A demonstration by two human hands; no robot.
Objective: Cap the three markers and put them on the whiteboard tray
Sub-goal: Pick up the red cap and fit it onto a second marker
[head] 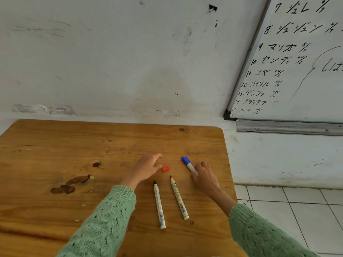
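Two uncapped markers lie side by side on the wooden table (55,145): one with a black tip (159,204) and one with a red tip (179,198). A loose red cap (165,168) lies just beyond them. My left hand (146,166) hovers open next to the red cap, its thumb almost touching it. A blue-capped marker (188,164) rests on the table with my right hand (204,175) on its lower end. The metal whiteboard tray (287,127) runs under the whiteboard (297,71) at the right.
The table's right edge runs close by my right hand, with white floor tiles (297,210) below it. A dark stain (71,184) marks the tabletop at the left. The scuffed white wall (120,62) stands behind the table.
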